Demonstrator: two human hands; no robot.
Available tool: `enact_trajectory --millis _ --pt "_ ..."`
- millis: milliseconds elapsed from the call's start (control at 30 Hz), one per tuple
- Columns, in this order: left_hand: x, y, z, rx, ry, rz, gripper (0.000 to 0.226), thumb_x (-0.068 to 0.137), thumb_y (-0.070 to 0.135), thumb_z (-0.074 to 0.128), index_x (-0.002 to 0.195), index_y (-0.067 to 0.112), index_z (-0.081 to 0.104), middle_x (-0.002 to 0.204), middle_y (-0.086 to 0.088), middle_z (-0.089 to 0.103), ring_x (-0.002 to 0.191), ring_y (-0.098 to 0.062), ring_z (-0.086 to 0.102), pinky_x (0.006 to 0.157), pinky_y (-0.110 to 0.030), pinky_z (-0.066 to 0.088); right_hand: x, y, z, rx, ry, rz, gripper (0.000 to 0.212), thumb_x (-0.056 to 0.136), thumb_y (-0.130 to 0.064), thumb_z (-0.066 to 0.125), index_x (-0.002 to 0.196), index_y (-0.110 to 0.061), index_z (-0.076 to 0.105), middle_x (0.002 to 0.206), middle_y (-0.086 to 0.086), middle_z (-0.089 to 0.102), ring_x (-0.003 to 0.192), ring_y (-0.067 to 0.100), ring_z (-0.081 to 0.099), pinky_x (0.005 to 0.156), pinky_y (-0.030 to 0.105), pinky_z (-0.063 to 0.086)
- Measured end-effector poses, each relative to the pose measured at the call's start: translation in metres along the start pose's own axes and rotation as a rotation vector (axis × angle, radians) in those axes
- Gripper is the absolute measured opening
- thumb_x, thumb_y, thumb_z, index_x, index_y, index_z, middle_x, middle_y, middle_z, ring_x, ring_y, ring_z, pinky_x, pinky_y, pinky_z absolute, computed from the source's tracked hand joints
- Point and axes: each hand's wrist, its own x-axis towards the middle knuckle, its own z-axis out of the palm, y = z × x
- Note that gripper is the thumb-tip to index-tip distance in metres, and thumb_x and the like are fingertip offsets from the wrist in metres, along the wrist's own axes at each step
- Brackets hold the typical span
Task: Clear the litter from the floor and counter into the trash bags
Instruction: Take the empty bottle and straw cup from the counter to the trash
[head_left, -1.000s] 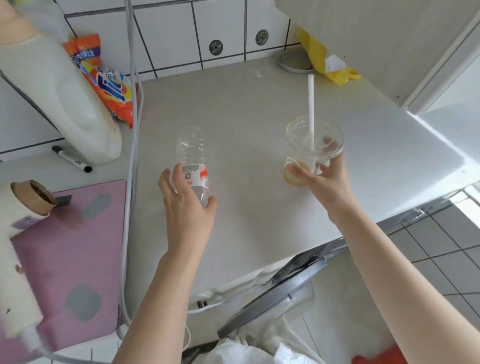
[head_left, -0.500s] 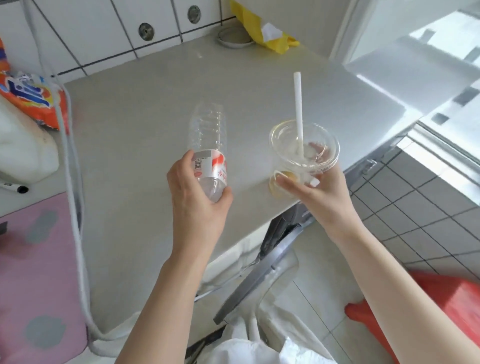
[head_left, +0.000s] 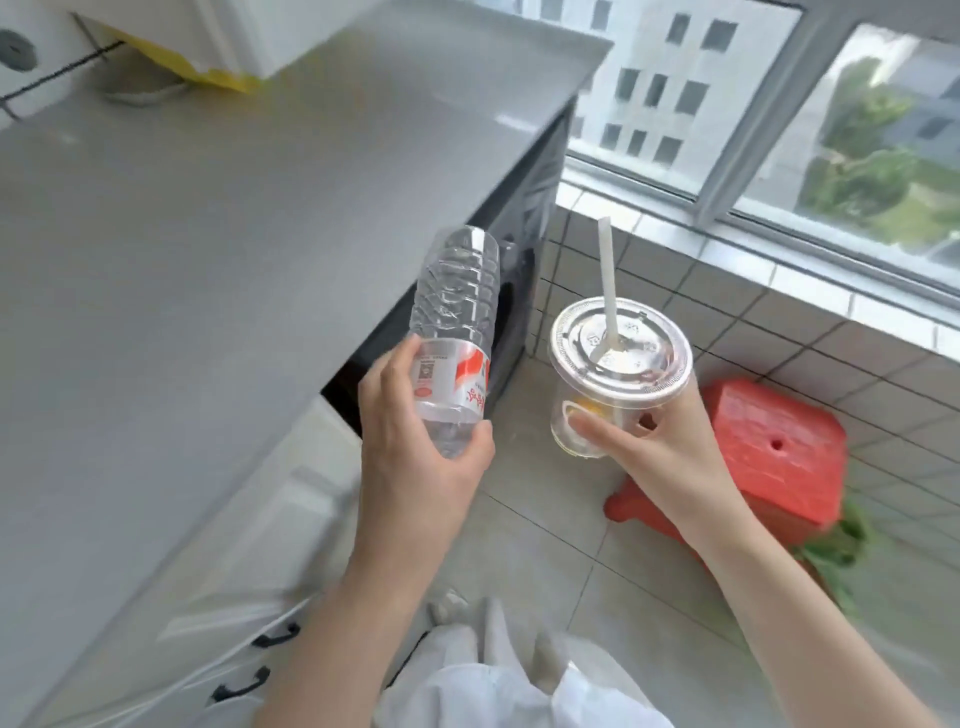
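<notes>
Nearest, at the bottom of the view, lay something white and crumpled (head_left: 498, 691); it may have been one of the trash bags, though I could not tell for sure, and no open mouth showed.

Just beyond it, the left hand (head_left: 415, 457) was wrapped around the lower end of a clear plastic bottle (head_left: 454, 322), fingers closed over its label, the bottle tilted up and away over the counter's edge. To its right, the right hand (head_left: 654, 441) gripped a lidded plastic cup (head_left: 618, 364) from the side and underneath, thumb across the near wall. A white straw (head_left: 607, 280) stood up through the lid, and a little yellow residue sat at the bottom. Both pieces were in the air, above the floor tiles (head_left: 550, 519) and clear of the counter (head_left: 208, 234).

The risk, to my eye, was the cup: tipped too far, the dregs could leak out around the straw onto the tiles. With both hands full, there was also nothing free to open a bag, so a blind drop might miss.

Farther right, a red stool (head_left: 779, 452) stood near the tiled wall, something to trip over in a turn. Farthest back was the window (head_left: 779, 104).
</notes>
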Motion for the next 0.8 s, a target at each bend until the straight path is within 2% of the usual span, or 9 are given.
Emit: enact_trajectory --millis 100,167,333,400,500,567,633,700,800 --pt "-0.018 0.021 0.033 0.009 -0.066 0.039 0.081 0.072 0.016 0.077 0.14 0.022 0.033 0.133 0.003 0.037 0.116 -0.003 0.042 0.093 -0.012 0.039 -0.027 0.018 -0.045 -0.017 0.072 0.057 0.076 0.068 -0.017 0.084 0.13 -0.031 0.043 0.118 -0.023 0.057 0.102 -0.017 0.054 0.077 0.007 0.043" --pt "-0.037 0.038 0.059 0.021 -0.123 0.057 0.08 0.073 0.017 0.077 0.14 0.023 0.033 0.133 0.004 0.037 0.114 -0.001 0.04 0.089 -0.01 0.035 -0.049 0.031 -0.081 0.0 0.131 0.077 0.076 0.068 -0.016 0.084 0.129 -0.031 0.042 0.114 -0.027 0.056 0.099 -0.02 0.053 0.075 0.005 0.045" --pt "-0.092 0.078 0.129 0.026 -0.281 0.107 0.08 0.074 0.018 0.076 0.141 0.024 0.033 0.132 0.008 0.035 0.118 -0.006 0.041 0.099 -0.023 0.04 -0.107 0.069 -0.167 -0.041 0.279 0.14 0.08 0.068 -0.02 0.085 0.133 -0.032 0.04 0.108 -0.045 0.051 0.108 -0.016 0.051 0.094 0.021 0.044" --pt "-0.115 0.095 0.157 0.014 -0.346 0.13 0.08 0.073 0.017 0.077 0.141 0.022 0.034 0.131 0.008 0.036 0.119 -0.006 0.042 0.101 -0.03 0.042 -0.129 0.083 -0.201 -0.045 0.334 0.172 0.081 0.066 -0.023 0.086 0.133 -0.034 0.04 0.111 -0.043 0.051 0.111 -0.012 0.051 0.1 0.031 0.045" --pt "-0.146 0.119 0.197 -0.025 -0.447 0.187 0.08 0.072 0.014 0.077 0.139 0.021 0.036 0.131 0.003 0.039 0.12 -0.011 0.045 0.103 -0.035 0.042 -0.159 0.1 -0.245 -0.028 0.444 0.213 0.082 0.062 -0.031 0.086 0.13 -0.037 0.041 0.121 -0.027 0.056 0.117 -0.004 0.053 0.105 0.04 0.044" --pt "-0.163 0.136 0.224 -0.045 -0.529 0.227 0.079 0.072 0.013 0.077 0.139 0.02 0.037 0.13 0.004 0.038 0.118 -0.006 0.045 0.104 -0.028 0.041 -0.176 0.11 -0.273 -0.005 0.544 0.25 0.083 0.058 -0.035 0.086 0.129 -0.033 0.043 0.123 -0.018 0.059 0.117 0.001 0.055 0.104 0.042 0.045" --pt "-0.176 0.154 0.249 -0.059 -0.614 0.287 0.079 0.072 0.011 0.077 0.139 0.019 0.037 0.131 0.003 0.038 0.114 0.006 0.04 0.101 -0.011 0.035 -0.191 0.12 -0.298 0.035 0.626 0.302 0.084 0.056 -0.036 0.086 0.129 -0.032 0.043 0.122 -0.016 0.061 0.114 0.002 0.058 0.102 0.042 0.047" --pt "-0.185 0.171 0.275 -0.063 -0.689 0.334 0.079 0.072 0.011 0.077 0.14 0.018 0.036 0.132 0.001 0.038 0.111 0.01 0.037 0.094 0.003 0.028 -0.204 0.132 -0.323 0.055 0.689 0.35 0.085 0.058 -0.035 0.088 0.129 -0.033 0.042 0.12 -0.015 0.063 0.11 0.002 0.06 0.101 0.042 0.047" --pt "-0.194 0.196 0.317 -0.055 -0.765 0.379 0.079 0.073 0.013 0.076 0.14 0.022 0.035 0.132 0.004 0.038 0.113 0.004 0.039 0.09 0.004 0.03 -0.215 0.148 -0.36 0.06 0.789 0.381 0.085 0.059 -0.037 0.088 0.13 -0.034 0.041 0.121 -0.016 0.061 0.11 0.0 0.059 0.101 0.043 0.047"
